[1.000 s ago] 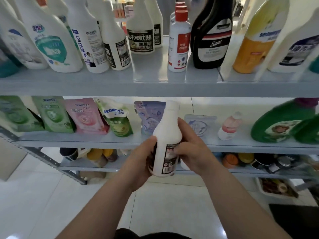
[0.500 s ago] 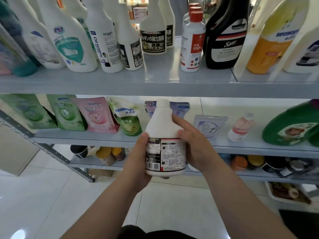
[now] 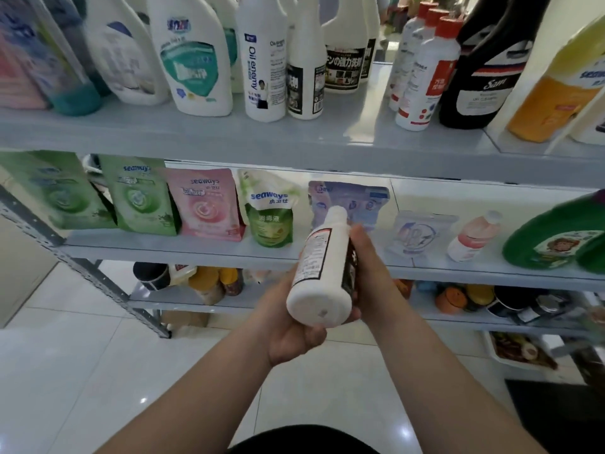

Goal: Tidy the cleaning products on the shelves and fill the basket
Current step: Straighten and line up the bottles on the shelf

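Observation:
A white bottle (image 3: 322,273) with a black and red label is held in front of the middle shelf (image 3: 229,252), tilted so its round base faces me and its neck points away. My left hand (image 3: 291,326) cups it from below near the base. My right hand (image 3: 371,273) grips its right side, fingers curled over the label. No basket is in view.
The top shelf (image 3: 343,139) carries several white spray bottles, red-capped bottles, a black bottle (image 3: 484,67) and an orange one. Refill pouches (image 3: 204,204) line the middle shelf, with green jugs (image 3: 553,240) at the right. Jars fill the lower shelf. White tiled floor lies below.
The bottle has tipped from upright with its back label toward me to tilted away, base toward me. My left hand slid under the base. The camera moved closer to the shelves.

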### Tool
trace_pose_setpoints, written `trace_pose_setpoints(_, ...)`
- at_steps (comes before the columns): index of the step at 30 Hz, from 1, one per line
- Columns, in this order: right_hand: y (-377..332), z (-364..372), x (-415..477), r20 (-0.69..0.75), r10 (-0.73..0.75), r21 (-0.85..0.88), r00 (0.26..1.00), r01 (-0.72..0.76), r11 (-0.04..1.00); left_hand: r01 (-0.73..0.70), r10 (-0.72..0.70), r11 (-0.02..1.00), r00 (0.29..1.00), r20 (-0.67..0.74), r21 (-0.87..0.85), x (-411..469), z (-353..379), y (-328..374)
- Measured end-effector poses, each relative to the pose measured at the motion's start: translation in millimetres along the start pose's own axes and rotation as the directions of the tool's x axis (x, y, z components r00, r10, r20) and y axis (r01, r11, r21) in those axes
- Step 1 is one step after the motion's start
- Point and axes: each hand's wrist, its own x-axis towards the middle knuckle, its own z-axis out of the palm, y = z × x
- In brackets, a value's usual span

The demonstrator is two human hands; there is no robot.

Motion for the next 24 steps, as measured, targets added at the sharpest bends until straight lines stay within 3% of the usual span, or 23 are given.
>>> trace_pose_setpoints(4,5,18,1,-0.045,-0.18,-0.314,0.983,0.157,0.936,-0.081,0.12,0.946,0.987,-0.107,0.314,-15,-21,12)
trace_pose_setpoints(9,6,42,-7,-0.178,-0.311,-0.473,0.934,0.196,0.859,-0.283,0.38,0.754,0.924,-0.042,0.593,-38,-41,20)
trace_pose_setpoints(11,9,51,-10,-0.215,-0.271,-0.357,0.938,0.183,0.916,-0.303,0.402,0.774,0.913,-0.063,0.556,-46,-44,20)
trace_pose_setpoints(14,20,58,-15,-0.239,-0.154,-0.078,0.959,0.14,0.987,-0.229,0.296,0.886,0.949,-0.112,0.404,-61,-43,23)
trace_pose_setpoints(16,29,65,-23,-0.223,-0.066,0.021,0.973,0.072,0.997,-0.177,0.22,0.933,0.97,-0.107,0.314,-65,-47,21)
trace_pose_setpoints(19,42,70,-34,-0.218,-0.025,0.045,0.976,0.035,0.998,-0.129,0.146,0.959,0.988,-0.052,0.252,-65,-50,13)
trace_pose_setpoints(24,53,65,-45,-0.244,-0.112,0.041,0.963,0.126,0.991,-0.007,0.018,0.98,0.998,-0.056,0.198,-58,-59,0)
